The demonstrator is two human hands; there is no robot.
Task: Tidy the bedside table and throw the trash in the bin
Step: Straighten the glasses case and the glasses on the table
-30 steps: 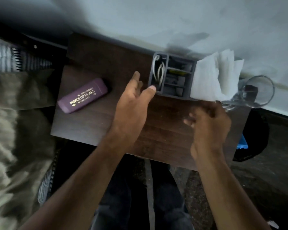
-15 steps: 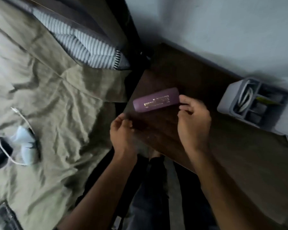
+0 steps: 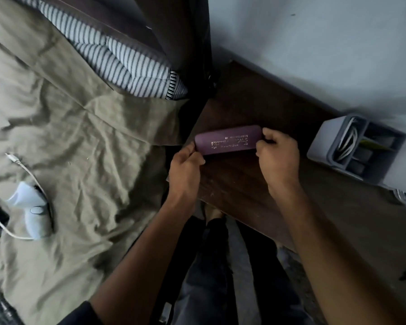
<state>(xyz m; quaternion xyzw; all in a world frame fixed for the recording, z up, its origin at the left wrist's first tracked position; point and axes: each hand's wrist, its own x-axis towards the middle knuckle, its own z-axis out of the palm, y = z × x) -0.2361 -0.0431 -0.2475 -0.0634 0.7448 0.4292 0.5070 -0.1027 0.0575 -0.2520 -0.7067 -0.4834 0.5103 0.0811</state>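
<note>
My left hand (image 3: pixel 185 171) pinches one end of the purple case (image 3: pixel 229 142), fingers curled tight. My right hand (image 3: pixel 278 158) grips the other end, over the bench (image 3: pixel 256 184).

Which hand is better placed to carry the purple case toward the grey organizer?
Probably the right hand: it grips the purple case at the end nearer the grey organizer. The left hand holds the far end, by the bed.
</note>
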